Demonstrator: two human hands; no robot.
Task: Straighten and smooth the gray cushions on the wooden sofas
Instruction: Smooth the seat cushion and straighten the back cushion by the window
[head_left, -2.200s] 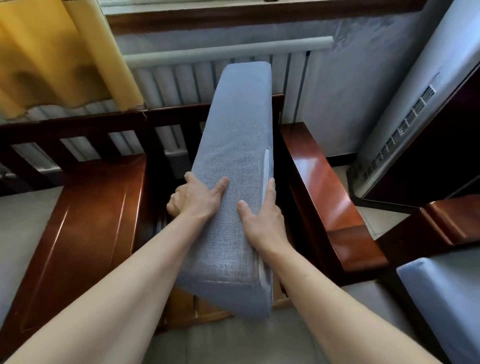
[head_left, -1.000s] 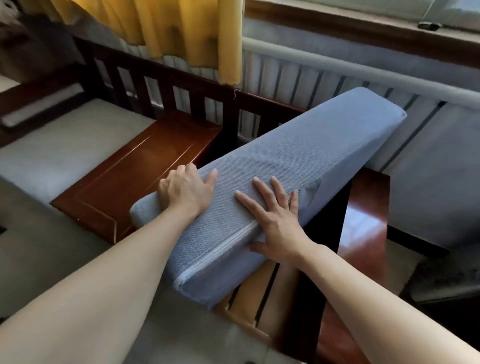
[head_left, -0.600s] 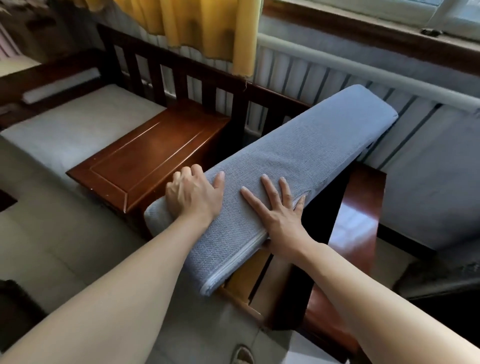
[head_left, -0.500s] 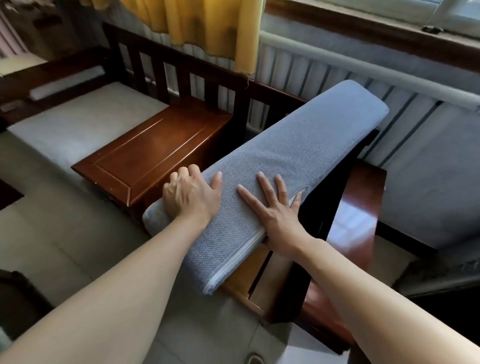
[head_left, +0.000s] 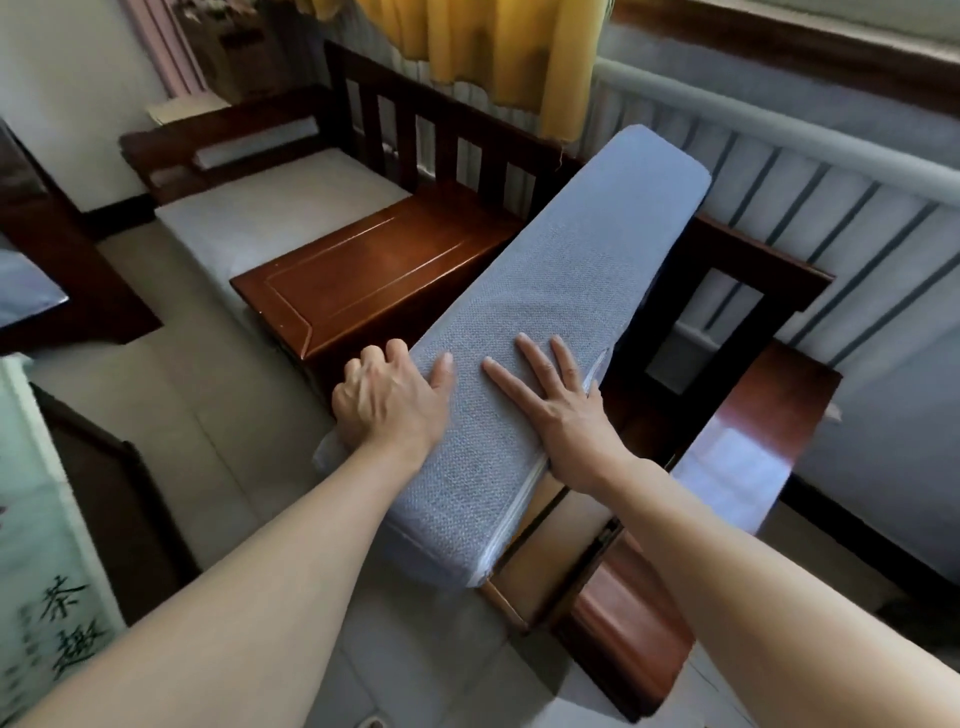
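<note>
The left hand (head_left: 387, 402) curls over the near left edge of the gray cushion (head_left: 540, 332), fingers wrapped down its side and thumb on top, gripping it; the right hand (head_left: 563, 410) lies flat on the top face beside the zipper seam, fingers straight and spread, pressing rather than grasping. The cushion itself stands on edge over the wooden armchair (head_left: 727, 395), leaning diagonally with its far end against the chair's slatted backrest and its near end overhanging the seat slats. Compared with two seconds ago, when it stood nearly straight up the frame, it now lies swung across toward the wooden side table (head_left: 374, 270) left of the chair, and the right fingers have gone from closed to fanned. That suggests the cushion is being turned and lowered into the seat; it is not yet flat, so smoothing remains.
</note>
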